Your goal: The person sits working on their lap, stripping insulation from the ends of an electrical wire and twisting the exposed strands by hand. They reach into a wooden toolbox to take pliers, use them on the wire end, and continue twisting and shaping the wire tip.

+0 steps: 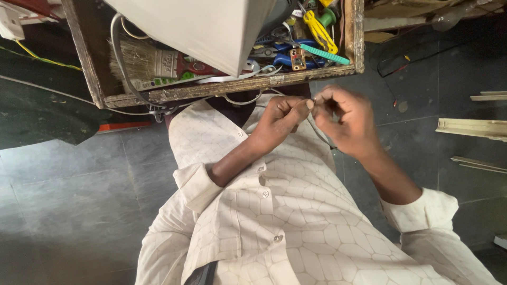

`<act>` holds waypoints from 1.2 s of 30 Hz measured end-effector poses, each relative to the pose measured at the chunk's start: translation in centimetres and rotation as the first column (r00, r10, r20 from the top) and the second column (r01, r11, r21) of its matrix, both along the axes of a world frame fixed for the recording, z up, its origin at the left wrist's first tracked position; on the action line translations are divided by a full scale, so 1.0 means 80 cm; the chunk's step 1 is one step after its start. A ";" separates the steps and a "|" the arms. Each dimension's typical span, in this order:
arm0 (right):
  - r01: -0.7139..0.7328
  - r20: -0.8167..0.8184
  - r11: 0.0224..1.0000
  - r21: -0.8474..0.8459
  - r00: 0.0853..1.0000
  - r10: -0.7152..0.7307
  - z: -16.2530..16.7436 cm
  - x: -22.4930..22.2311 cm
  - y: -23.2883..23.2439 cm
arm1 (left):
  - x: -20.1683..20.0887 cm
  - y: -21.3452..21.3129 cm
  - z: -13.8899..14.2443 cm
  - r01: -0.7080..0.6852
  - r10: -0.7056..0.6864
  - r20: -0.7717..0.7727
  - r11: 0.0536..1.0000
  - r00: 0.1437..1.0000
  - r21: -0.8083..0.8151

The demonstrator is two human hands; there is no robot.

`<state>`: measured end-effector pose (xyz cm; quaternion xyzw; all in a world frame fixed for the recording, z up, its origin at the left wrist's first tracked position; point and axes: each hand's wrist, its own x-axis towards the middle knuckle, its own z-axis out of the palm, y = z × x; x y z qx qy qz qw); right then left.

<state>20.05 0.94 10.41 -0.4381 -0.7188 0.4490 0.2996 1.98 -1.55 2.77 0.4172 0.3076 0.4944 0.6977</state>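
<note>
Pinching thin wire (315,125), both hands

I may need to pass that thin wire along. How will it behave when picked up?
The thin wire, pinched between the left hand and right hand, curves loosely below them, so it is probably floppy and will droop. It looks very slender, so likely light and easy to drop. More wire loops out of the wooden toolbox, so it may snag.

Both hands, left hand (280,119) and right hand (346,119), fingertips pinched together before the chest, forearms converging.
</note>
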 end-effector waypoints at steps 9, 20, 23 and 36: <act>0.047 0.087 0.908 0.416 0.992 -0.091 -0.007 -0.021 -0.009 | 0.005 -0.005 0.011 -0.032 0.032 0.016 0.999 0.999 -0.004; -0.148 0.338 0.676 0.722 0.928 -0.157 -0.004 -0.007 0.011 | 0.004 -0.003 0.010 0.060 0.005 0.269 0.970 0.963 -0.234; -0.061 0.321 0.641 0.765 0.899 -0.298 0.013 0.011 0.038 | -0.002 -0.005 0.007 0.155 -0.066 0.421 0.971 0.905 -0.182; -0.123 -0.134 0.969 0.214 0.979 0.154 0.021 0.000 0.019 | -0.009 -0.002 0.008 0.379 -0.199 0.543 0.894 0.816 -0.241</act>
